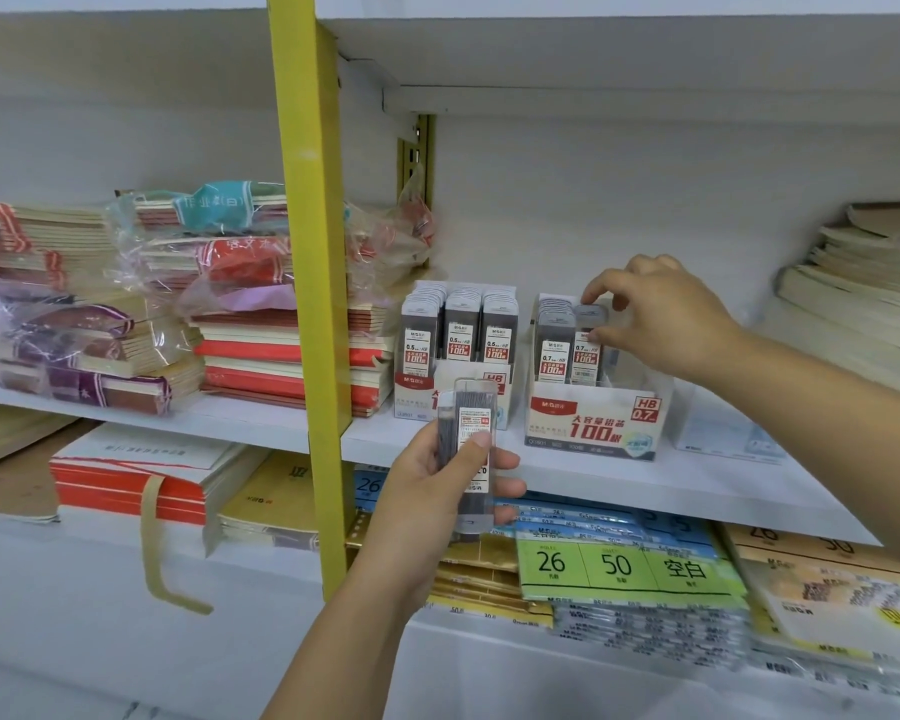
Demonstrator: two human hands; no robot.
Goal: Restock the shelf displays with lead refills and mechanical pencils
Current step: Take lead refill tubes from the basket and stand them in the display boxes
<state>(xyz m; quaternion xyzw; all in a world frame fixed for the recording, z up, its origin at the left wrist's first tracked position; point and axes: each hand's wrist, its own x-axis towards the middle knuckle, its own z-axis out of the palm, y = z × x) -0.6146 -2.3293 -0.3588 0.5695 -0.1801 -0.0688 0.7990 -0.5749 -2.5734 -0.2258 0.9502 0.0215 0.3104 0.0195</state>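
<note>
Two white lead-refill display boxes stand on the middle shelf (489,459): the 0.5 HB box (422,402) on the left is full in three rows, and the 0.7 HB box (593,426) on the right holds two rows of cases. My right hand (661,317) pinches the top of a grey 0.7 refill case (588,335) standing in that box's second row. My left hand (437,491) grips a small stack of lead refill cases (468,439), upright, in front of the shelf edge below the 0.5 box.
A yellow upright post (313,304) divides the shelving. Wrapped notebook stacks (141,304) fill the left bay, loose paper stacks (863,288) lie at far right. A clear empty holder (718,428) sits right of the 0.7 box. Refill-paper packs (624,563) lie on the shelf below.
</note>
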